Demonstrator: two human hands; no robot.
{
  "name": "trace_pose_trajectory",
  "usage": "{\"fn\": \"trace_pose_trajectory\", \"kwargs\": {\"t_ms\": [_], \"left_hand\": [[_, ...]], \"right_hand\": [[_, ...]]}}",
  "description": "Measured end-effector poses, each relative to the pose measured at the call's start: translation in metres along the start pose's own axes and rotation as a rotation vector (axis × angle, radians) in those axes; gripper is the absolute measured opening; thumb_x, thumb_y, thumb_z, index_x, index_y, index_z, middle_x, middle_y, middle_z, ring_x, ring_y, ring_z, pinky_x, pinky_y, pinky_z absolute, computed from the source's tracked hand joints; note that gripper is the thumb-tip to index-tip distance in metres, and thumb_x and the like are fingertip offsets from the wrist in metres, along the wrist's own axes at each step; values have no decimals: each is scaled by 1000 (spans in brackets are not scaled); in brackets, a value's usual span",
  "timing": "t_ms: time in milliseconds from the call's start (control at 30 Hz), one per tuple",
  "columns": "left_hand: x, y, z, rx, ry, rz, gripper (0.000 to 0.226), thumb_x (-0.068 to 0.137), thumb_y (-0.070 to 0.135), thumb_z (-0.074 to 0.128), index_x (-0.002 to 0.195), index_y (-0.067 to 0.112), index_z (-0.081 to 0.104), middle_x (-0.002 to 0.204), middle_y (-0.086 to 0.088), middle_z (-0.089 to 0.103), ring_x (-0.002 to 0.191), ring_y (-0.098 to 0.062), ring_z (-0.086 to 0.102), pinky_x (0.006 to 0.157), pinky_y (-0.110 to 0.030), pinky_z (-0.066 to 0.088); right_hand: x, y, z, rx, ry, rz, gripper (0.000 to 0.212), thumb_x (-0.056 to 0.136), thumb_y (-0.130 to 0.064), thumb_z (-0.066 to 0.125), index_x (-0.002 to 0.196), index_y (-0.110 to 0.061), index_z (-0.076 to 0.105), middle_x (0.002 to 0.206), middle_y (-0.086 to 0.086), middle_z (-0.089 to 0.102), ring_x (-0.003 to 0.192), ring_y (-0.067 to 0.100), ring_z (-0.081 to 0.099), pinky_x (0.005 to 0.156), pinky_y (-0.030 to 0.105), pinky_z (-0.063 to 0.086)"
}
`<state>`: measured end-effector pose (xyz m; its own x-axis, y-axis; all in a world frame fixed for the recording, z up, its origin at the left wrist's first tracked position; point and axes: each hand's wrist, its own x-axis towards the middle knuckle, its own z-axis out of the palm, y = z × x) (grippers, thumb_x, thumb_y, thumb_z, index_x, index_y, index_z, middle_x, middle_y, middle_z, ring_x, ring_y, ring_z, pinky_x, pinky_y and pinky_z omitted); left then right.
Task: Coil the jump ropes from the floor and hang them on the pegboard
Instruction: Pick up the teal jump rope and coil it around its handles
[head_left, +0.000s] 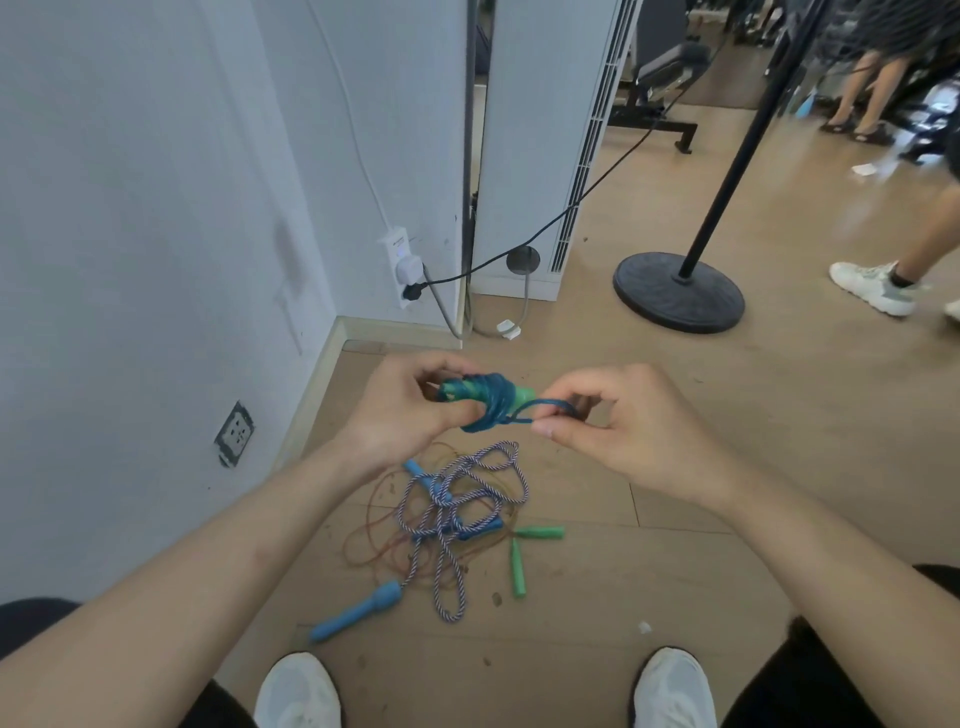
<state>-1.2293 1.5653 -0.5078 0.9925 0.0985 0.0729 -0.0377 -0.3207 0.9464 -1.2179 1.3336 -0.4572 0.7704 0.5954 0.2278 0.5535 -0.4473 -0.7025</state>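
My left hand (402, 410) grips a green-handled jump rope (488, 397) whose blue cord is wound tightly round the handles. My right hand (623, 415) pinches a loop of that blue cord just right of the bundle. Below on the floor lies a tangle of ropes: a purple-and-white braided rope (457, 499) with light blue handles (358, 610), and a thin brown cord (379, 535) with two green handles (519, 561). No pegboard is in view.
A white wall with sockets (235, 434) stands to the left, a white floor unit (540, 145) behind. A black round stand base (678, 291) sits at the right, and other people's legs (878, 280) beyond. My white shoes (298, 691) are at the bottom.
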Motion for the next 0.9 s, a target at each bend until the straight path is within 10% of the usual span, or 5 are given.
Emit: {"fn": "trace_pose_trajectory", "kwargs": {"t_ms": [267, 900], "left_hand": [[-16, 16, 3, 197, -405, 171, 35, 75, -4, 80, 104, 14, 73, 79, 18, 70, 69, 0, 62, 70, -16, 50], [-26, 18, 3, 98, -265, 310, 67, 72, -2, 77, 127, 30, 58, 112, 6, 69, 93, -30, 66, 84, -51, 52]], "right_hand": [[9, 15, 12, 397, 61, 67, 14, 86, 0, 72, 84, -14, 70, 72, 6, 72, 63, 16, 67, 68, 28, 58], [9, 24, 27, 419, 21, 126, 28, 84, -16, 74, 108, -31, 69, 101, -6, 73, 96, 12, 65, 86, 29, 56]]}}
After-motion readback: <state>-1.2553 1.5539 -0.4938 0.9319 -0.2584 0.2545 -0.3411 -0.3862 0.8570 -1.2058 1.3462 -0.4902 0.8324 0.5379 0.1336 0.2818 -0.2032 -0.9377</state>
